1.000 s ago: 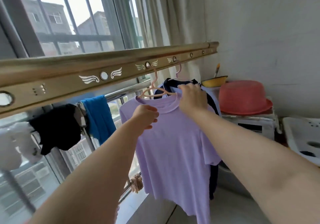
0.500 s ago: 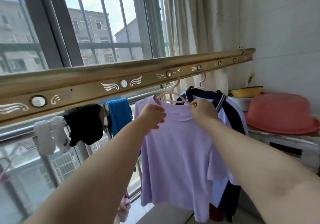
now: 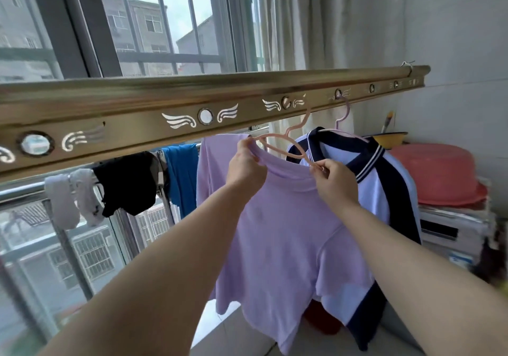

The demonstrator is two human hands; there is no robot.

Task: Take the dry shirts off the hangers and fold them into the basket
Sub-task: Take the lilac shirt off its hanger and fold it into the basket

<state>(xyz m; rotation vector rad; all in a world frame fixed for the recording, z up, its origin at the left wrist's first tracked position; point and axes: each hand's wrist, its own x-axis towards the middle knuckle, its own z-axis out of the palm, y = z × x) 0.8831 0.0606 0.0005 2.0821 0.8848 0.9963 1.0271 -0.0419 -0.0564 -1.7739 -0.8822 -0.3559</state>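
A lilac T-shirt [image 3: 286, 234] hangs from a pink hanger [image 3: 288, 141] hooked in a hole of the gold drying rail [image 3: 137, 119]. My left hand [image 3: 246, 167] pinches the left side of the shirt's collar. My right hand [image 3: 334, 181] grips the hanger's right arm where it comes out of the collar. Most of the hanger is bare above the neckline. Behind it, a white and navy polo shirt [image 3: 384, 190] hangs on a second pink hanger [image 3: 343, 119]. No basket shows.
Blue cloth [image 3: 181, 174], a black garment [image 3: 129, 182] and white socks [image 3: 72, 199] drape over a steel railing at the barred window. At right, a red basin [image 3: 442, 174] lies upside down on a white appliance [image 3: 453, 229], with a yellow bowl [image 3: 390, 139] behind.
The view has tilted upward. My left hand has drawn the collar's left side off the hanger, and my right hand has shifted onto the hanger's exposed right arm.
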